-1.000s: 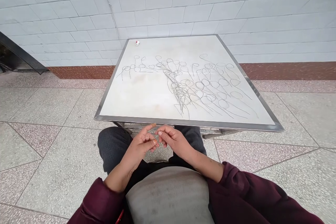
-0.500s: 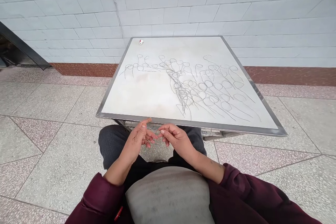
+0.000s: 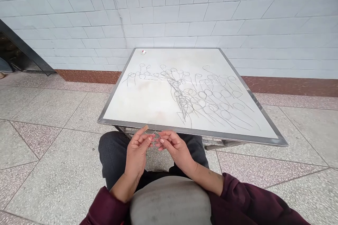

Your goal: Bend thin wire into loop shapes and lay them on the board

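Observation:
Both hands meet above my lap, just in front of the table's near edge. Between them is a thin wire, bent into a loop. My left hand pinches it between thumb and fingers, with a tan wrap on the index fingertip. My right hand closes thumb and fingers on the same wire, close to the left fingertips. On the white table lie many looped wires, each with a round loop and a long tail. A dense tangled bunch of them runs down the middle.
A small white and red object sits at the table's far left corner. The table has a grey metal rim. Behind it stands a tiled wall with a hanging cord. Speckled stone floor surrounds me.
My left thumb has come down onto the wire, and my fingers have closed in. The wire now stands up above my fingertips. The view has tilted up slightly.

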`<state>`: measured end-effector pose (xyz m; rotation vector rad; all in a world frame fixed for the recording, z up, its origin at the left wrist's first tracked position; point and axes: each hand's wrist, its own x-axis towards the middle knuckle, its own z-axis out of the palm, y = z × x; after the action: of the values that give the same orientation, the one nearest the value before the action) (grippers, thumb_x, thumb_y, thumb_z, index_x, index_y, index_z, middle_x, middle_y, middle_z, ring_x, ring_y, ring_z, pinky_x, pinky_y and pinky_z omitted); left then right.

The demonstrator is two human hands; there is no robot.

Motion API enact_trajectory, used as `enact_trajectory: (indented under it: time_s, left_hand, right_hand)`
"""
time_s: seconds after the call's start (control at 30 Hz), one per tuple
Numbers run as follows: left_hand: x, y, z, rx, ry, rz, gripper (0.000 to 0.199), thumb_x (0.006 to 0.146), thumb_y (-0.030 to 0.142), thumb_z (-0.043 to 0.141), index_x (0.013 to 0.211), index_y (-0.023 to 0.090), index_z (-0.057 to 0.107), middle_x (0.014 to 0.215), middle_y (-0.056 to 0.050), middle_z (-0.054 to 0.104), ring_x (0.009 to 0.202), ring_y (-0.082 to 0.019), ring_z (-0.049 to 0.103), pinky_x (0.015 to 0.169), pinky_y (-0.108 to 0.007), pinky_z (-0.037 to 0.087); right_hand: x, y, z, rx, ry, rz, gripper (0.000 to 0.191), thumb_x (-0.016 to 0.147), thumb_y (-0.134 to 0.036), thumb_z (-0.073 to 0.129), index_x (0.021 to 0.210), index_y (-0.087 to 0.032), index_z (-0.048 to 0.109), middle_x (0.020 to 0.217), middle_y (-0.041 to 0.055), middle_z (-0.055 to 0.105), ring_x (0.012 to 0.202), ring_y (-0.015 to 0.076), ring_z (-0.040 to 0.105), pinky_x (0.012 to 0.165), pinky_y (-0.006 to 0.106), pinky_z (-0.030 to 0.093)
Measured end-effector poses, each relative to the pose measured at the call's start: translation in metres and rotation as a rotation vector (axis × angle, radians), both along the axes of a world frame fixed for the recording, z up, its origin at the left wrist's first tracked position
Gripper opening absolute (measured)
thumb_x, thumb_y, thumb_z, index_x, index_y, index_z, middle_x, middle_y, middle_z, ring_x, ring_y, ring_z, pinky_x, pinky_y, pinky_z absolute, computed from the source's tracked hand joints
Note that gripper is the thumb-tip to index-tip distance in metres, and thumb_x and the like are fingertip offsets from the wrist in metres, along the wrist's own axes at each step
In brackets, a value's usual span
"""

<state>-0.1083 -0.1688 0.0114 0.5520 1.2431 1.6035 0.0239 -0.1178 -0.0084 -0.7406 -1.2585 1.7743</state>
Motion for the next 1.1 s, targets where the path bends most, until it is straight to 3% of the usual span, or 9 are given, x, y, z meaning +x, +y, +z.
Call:
enact_trajectory:
  time_s: [0.2,0.33,0.43,0.53,0.67,0.9,1.1]
  left_hand:
    - [-0.006,-0.006,0.005,-0.011,0.256,-0.033,0.043,0.079,0.027,0.068,0.121,0.020,0.058,0.083,-0.001,0.071,0.078,-0.012,0.061,0.068,-0.022,0.044]
    - [-0.007,-0.012,0.012,-0.040,0.572,-0.040,0.049,0.082,0.026,0.063,0.129,0.023,0.052,0.082,0.001,0.070,0.073,-0.012,0.059,0.072,-0.024,0.046]
    - [-0.006,-0.015,0.017,-0.048,0.823,-0.070,0.054,0.083,0.023,0.059,0.135,0.024,0.046,0.082,0.002,0.069,0.067,-0.011,0.057,0.071,-0.024,0.046]
    - [-0.004,-0.016,0.019,-0.033,0.946,-0.125,0.056,0.083,0.020,0.056,0.137,0.024,0.044,0.080,0.003,0.069,0.066,-0.011,0.057,0.070,-0.024,0.047]
    - [-0.003,-0.017,0.018,-0.034,0.939,-0.168,0.059,0.082,0.017,0.055,0.139,0.025,0.042,0.079,0.004,0.069,0.063,-0.010,0.055,0.068,-0.023,0.046]
    - [-0.003,-0.015,0.014,-0.040,0.789,-0.234,0.060,0.081,0.018,0.056,0.139,0.025,0.040,0.079,0.003,0.067,0.063,-0.010,0.053,0.066,-0.023,0.045]
    - [0.001,-0.014,0.013,-0.062,0.713,-0.218,0.056,0.084,0.020,0.056,0.137,0.026,0.042,0.082,0.002,0.067,0.067,-0.011,0.054,0.069,-0.024,0.045]
  right_hand:
    - [0.008,0.007,-0.002,0.086,-0.109,0.007,0.026,0.085,-0.038,0.064,0.106,-0.024,0.058,0.095,0.0026,0.061,0.080,0.0132,0.056,0.061,0.024,0.047]
    - [0.014,0.013,0.007,-0.001,-0.068,0.150,0.029,0.091,-0.045,0.052,0.110,-0.024,0.059,0.095,0.0026,0.058,0.074,0.0114,0.052,0.059,0.023,0.042]
    - [0.015,0.017,0.013,-0.043,-0.088,0.260,0.030,0.088,-0.044,0.059,0.108,-0.023,0.064,0.084,0.0000,0.055,0.064,0.0086,0.045,0.055,0.022,0.036]
    - [0.013,0.020,0.015,-0.139,-0.104,0.336,0.030,0.084,-0.042,0.065,0.105,-0.021,0.068,0.072,-0.0024,0.050,0.058,0.0072,0.039,0.052,0.021,0.030]
    - [0.011,0.022,0.014,-0.241,-0.067,0.386,0.029,0.079,-0.037,0.070,0.103,-0.021,0.069,0.071,-0.0031,0.049,0.056,0.0065,0.036,0.050,0.020,0.025]
    - [0.009,0.025,0.013,-0.241,0.008,0.412,0.025,0.080,-0.035,0.068,0.101,-0.021,0.068,0.068,-0.0042,0.044,0.054,0.0065,0.029,0.048,0.021,0.019]
    - [0.005,0.025,0.004,-0.234,0.028,0.289,0.022,0.082,-0.039,0.067,0.090,-0.020,0.063,0.072,-0.0041,0.047,0.053,0.0052,0.037,0.047,0.019,0.023]
